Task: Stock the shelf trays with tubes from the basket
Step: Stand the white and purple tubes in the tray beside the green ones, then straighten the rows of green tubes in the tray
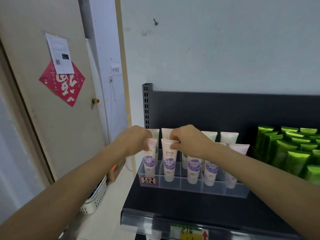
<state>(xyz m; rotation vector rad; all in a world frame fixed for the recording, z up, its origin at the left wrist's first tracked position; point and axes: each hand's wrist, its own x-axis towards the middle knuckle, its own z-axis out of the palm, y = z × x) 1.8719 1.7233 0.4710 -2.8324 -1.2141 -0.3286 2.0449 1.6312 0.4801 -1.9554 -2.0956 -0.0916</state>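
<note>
While both arms are stretched toward a black metal shelf (pixel 173 202), the flat crimped top of the leftmost tube (pixel 150 162) is pinched by the left hand (pixel 136 140), its fingers curled over the seal. The crimp of the second tube (pixel 169 164) is gripped between the thumb and curled fingers of the right hand (pixel 189 143). Both soft plastic tubes, pale with a round purple label, are stood upright and cap-down in neighbouring compartments at the left end of a clear acrylic tray (pixel 213 189), whose front wall carries a handwritten, red-bordered label (pixel 149 181). Three more tubes of the same kind are seen in the compartments to the right, partly hidden by the right forearm, and a rear row of white tubes (pixel 229 137) is stood behind them. Glossy green tubes (pixel 292 153) are packed in ranks at the shelf's right end. A white perforated plastic basket (pixel 97 196) is set on the pale floor left of the shelf, below the left forearm; its contents cannot be made out. A red diamond-shaped paper (pixel 64 85) is stuck to the beige door (pixel 69 132) beyond.
</note>
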